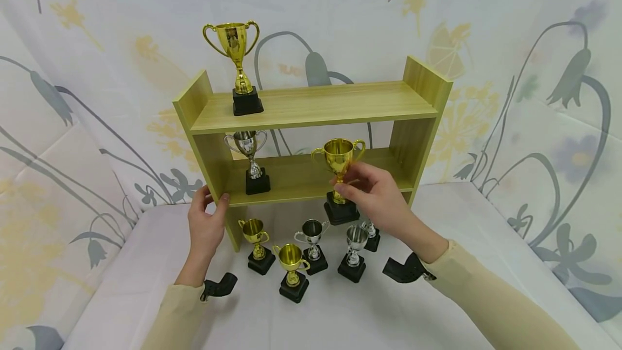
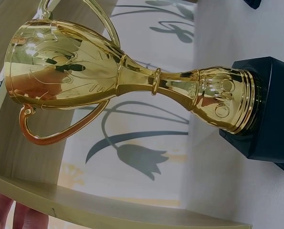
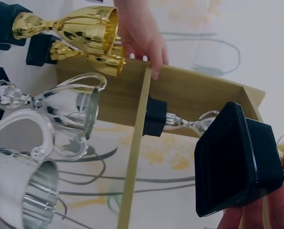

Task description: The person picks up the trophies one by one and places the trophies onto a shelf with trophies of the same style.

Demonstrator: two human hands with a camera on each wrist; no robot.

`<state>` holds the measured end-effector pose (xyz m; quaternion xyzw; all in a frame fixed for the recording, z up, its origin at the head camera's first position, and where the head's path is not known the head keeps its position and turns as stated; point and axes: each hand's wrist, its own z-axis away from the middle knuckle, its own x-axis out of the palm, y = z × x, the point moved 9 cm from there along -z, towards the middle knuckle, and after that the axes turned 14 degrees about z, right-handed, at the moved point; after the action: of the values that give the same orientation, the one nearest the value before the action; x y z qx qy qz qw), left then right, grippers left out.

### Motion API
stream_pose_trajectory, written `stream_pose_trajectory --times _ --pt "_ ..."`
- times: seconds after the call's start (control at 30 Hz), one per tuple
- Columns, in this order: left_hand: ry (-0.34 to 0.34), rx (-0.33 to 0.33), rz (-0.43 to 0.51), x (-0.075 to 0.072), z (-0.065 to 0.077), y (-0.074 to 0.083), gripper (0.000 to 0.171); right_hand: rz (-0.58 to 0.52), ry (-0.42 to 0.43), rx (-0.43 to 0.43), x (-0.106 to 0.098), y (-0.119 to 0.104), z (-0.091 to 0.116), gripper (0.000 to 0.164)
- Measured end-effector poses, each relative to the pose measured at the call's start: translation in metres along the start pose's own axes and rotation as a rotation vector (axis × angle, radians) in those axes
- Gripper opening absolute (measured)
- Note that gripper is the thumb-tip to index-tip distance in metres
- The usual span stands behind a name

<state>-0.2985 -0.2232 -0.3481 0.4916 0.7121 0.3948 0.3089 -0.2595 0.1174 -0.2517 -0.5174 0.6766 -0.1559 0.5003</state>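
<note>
My right hand point(image 1: 379, 196) pinches a gold trophy cup point(image 1: 338, 156) by its stem, upright in front of the middle board of a small wooden shelf point(image 1: 320, 102). In the right wrist view the hollow underside of its black base point(image 3: 227, 162) shows. With thumb in front and fingers round the outer side, my left hand point(image 1: 206, 226) grips the shelf's left side panel near the middle board. A silver trophy point(image 1: 250, 158) stands on that board at the left. On the top board, also left, stands a larger gold trophy point(image 1: 238, 58).
Below the shelf's front, two gold trophies point(image 1: 291, 266) and several silver trophies point(image 1: 355, 244) stand on the white-covered table point(image 1: 262, 323). One silver trophy point(image 1: 371, 231) is partly hidden behind my right hand. A flower-print cloth point(image 1: 311, 4) hangs behind the shelf.
</note>
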Motion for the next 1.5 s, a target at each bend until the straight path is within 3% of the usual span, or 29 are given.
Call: stream_pose_trajectory --times 0.33,0.83,1.27,1.5 --pt "0.003 0.002 -0.010 0.001 0.000 0.000 0.041 -0.015 0.004 0.004 -0.002 -0.010 -0.008 0.024" --pt "0.000 -0.013 -0.026 0.000 0.001 0.001 0.042 -0.001 0.044 -0.082 -0.014 -0.025 -0.027 0.017" --pt "0.002 -0.022 -0.021 0.001 0.001 0.000 0.041 0.035 0.042 -0.083 -0.017 -0.035 -0.040 0.023" --pt "0.006 -0.009 -0.020 0.000 0.000 0.000 0.040 0.023 0.077 -0.131 -0.024 -0.050 -0.050 0.022"
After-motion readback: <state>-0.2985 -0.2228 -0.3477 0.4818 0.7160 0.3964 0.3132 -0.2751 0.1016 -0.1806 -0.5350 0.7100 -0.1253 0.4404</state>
